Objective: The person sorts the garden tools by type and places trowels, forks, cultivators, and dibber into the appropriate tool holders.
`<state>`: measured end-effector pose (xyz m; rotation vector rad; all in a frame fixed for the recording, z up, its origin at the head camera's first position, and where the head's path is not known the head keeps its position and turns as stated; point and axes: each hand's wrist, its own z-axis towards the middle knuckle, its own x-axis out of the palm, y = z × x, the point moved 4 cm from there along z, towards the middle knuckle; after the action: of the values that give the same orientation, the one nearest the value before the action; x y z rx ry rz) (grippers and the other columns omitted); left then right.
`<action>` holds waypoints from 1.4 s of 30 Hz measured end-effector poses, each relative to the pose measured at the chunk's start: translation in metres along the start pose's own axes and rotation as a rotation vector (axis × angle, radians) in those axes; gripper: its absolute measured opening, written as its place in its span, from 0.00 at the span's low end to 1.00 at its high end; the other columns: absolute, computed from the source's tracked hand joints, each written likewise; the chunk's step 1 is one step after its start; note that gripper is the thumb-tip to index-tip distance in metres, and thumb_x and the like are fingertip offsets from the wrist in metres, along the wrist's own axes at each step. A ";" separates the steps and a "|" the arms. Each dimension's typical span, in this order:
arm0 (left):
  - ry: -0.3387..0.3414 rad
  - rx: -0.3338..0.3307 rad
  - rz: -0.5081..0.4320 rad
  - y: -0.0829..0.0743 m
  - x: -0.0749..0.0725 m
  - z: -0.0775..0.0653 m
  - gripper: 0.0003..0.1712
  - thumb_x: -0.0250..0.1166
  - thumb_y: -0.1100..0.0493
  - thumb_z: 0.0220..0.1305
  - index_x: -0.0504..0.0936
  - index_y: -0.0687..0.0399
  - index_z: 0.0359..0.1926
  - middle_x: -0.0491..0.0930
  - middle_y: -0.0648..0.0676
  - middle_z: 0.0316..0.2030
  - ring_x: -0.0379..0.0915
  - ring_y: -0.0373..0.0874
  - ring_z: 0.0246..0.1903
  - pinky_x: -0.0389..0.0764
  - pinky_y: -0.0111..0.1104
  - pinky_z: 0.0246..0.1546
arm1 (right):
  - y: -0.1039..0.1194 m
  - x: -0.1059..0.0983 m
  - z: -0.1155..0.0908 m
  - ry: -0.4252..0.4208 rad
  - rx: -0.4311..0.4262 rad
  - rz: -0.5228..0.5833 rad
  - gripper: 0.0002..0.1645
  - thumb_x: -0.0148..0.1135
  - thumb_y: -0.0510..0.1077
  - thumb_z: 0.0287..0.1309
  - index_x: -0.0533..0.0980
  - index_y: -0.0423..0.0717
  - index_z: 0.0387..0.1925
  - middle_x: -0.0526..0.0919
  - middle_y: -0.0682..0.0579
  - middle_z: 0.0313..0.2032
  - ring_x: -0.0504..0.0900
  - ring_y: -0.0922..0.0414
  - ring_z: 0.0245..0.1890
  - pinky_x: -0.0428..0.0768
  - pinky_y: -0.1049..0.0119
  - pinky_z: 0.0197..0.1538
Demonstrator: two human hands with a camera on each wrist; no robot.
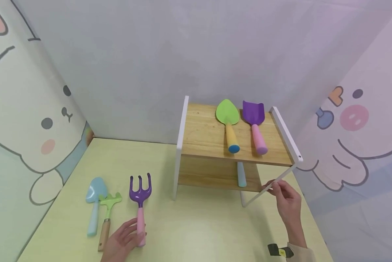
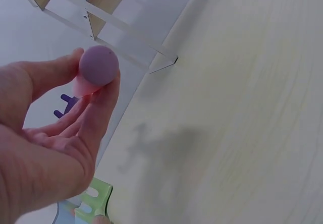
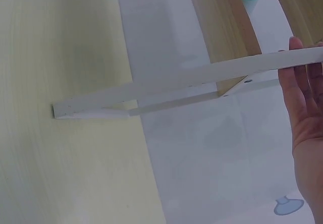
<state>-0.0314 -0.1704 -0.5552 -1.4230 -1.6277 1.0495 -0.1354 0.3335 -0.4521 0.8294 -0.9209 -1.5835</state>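
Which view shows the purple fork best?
The head view: it shows the purple fork from end to end, held in the left hand. The left wrist view sees mainly the handle end, with that hand hiding most of the rest; the right wrist view does not show it.

- fork: glossy purple head, pink handle; butt end reads mauve in left wrist view
- shelf: tan boards with wood grain, white side frames
- pointed trowel: lime green blade, yellow handle, blue end cap
- shovel: purple blade, pink handle
- lower-board handle: pale blue
- left trowel: light blue throughout
- rake: light green head, brown handle
- table: pale yellow, faint streaks in left wrist view
- back curtain: plain grey, lilac tint upper right
- left curtain: cartoon print, white figure, dark outlines, pink cheek
- right curtain: cartoon print, pink snout with paler spots, orange heart, blue drop
- wrist band: black with yellow
- sleeve: beige
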 end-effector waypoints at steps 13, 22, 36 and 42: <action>0.097 -0.012 0.015 -0.009 0.005 -0.012 0.41 0.75 0.64 0.60 0.66 0.64 0.71 0.80 0.66 0.59 0.85 0.46 0.47 0.86 0.36 0.49 | 0.003 0.003 0.002 0.070 -0.169 0.166 0.09 0.48 0.15 0.64 0.74 0.14 0.42 0.87 0.42 0.40 0.90 0.54 0.39 0.86 0.64 0.46; 0.233 -0.018 -0.068 -0.013 0.013 -0.019 0.38 0.72 0.62 0.64 0.67 0.63 0.71 0.79 0.65 0.61 0.82 0.54 0.53 0.85 0.41 0.51 | 0.003 0.003 0.002 0.085 -0.187 0.192 0.09 0.47 0.14 0.63 0.72 0.12 0.42 0.86 0.41 0.40 0.90 0.53 0.39 0.87 0.63 0.46; 0.418 0.067 -0.089 -0.024 0.026 -0.033 0.27 0.69 0.66 0.66 0.79 0.40 0.63 0.85 0.48 0.54 0.82 0.51 0.53 0.86 0.42 0.50 | 0.003 0.003 0.002 0.067 -0.158 0.118 0.07 0.50 0.16 0.65 0.74 0.15 0.42 0.87 0.43 0.39 0.90 0.56 0.39 0.86 0.66 0.46; 0.411 0.098 -0.016 -0.031 0.034 -0.038 0.31 0.70 0.65 0.66 0.71 0.64 0.68 0.86 0.47 0.53 0.83 0.45 0.50 0.86 0.40 0.48 | 0.002 0.002 0.001 0.050 -0.135 0.077 0.07 0.51 0.17 0.66 0.75 0.16 0.41 0.88 0.47 0.39 0.90 0.58 0.39 0.86 0.67 0.45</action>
<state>-0.0138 -0.1340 -0.5114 -1.4449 -1.2713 0.7546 -0.1360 0.3315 -0.4503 0.7273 -0.7922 -1.5337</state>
